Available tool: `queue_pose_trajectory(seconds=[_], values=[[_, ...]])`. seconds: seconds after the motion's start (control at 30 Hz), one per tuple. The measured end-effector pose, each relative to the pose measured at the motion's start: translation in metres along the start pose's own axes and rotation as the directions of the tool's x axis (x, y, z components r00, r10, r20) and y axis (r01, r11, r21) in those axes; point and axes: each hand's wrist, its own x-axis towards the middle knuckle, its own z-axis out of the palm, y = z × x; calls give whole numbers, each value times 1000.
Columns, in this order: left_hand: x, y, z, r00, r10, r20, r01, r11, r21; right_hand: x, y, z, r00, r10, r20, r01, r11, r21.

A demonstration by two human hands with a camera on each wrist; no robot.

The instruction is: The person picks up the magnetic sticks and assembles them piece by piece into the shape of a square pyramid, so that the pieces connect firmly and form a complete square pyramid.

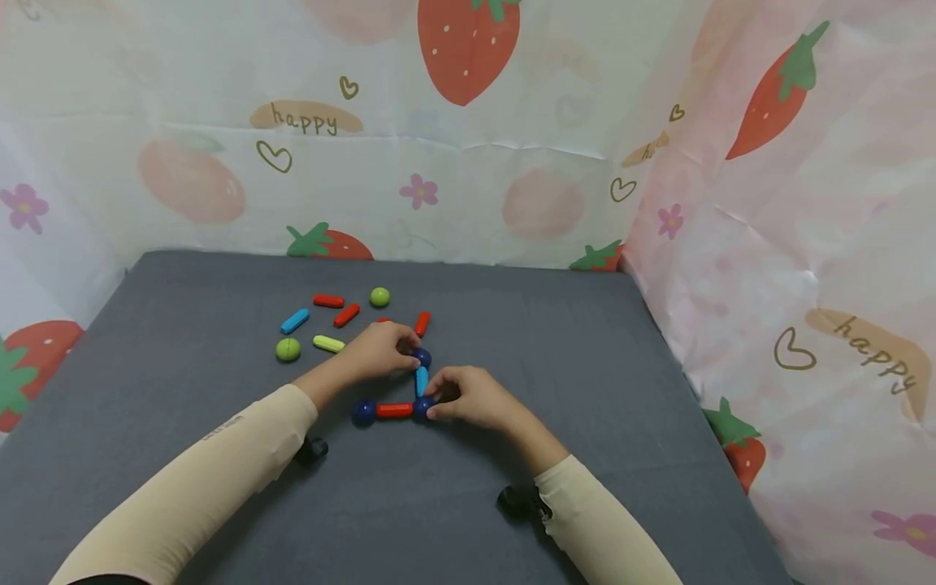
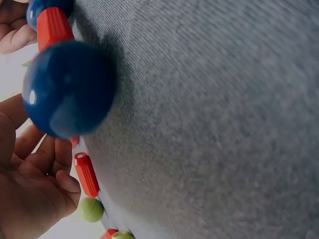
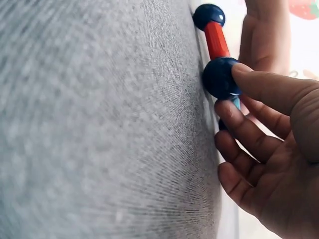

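In the head view, an L-shaped piece made of dark blue balls and coloured rods lies in front of both hands. A red rod [image 1: 395, 411] joins the left ball [image 1: 364, 413] to the corner ball [image 1: 422, 408]. From that corner a light blue rod [image 1: 422, 382] runs away to the far ball [image 1: 422, 357]. My left hand [image 1: 380, 349] pinches the far ball between thumb and fingers. With thumb and index finger, my right hand [image 3: 271, 129] pinches the corner ball [image 3: 219, 78]. The left ball [image 2: 70, 89] looms large in the left wrist view, partly covering my left fingers.
Beyond my left hand lie several loose parts on the grey cloth [image 1: 585, 341]: red rods [image 1: 347, 315], a blue rod [image 1: 295, 321], a yellow-green rod [image 1: 329, 344] and two green balls [image 1: 288, 349]. Patterned sheets [image 1: 468, 162] stand behind and at the sides.
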Motion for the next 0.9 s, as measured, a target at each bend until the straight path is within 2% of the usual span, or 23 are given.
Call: queue_pose_trajectory(seconds=[0.27, 0.47, 0.63, 0.9], values=[[1, 3, 2, 1000, 3, 11, -3, 1000, -17, 3, 3, -8, 999, -41, -9, 41, 999, -9], [3, 2, 6, 1000, 20, 24, -19, 999, -38, 10, 12, -20, 993, -50, -106, 52, 999, 11], [3, 3, 7, 1000, 13, 19, -12, 999, -32, 21, 18, -26, 975, -41, -216, 44, 999, 8], [2, 5, 9, 1000, 1, 20, 0, 999, -36, 34, 23, -27, 973, -18, -232, 21, 1000, 13]])
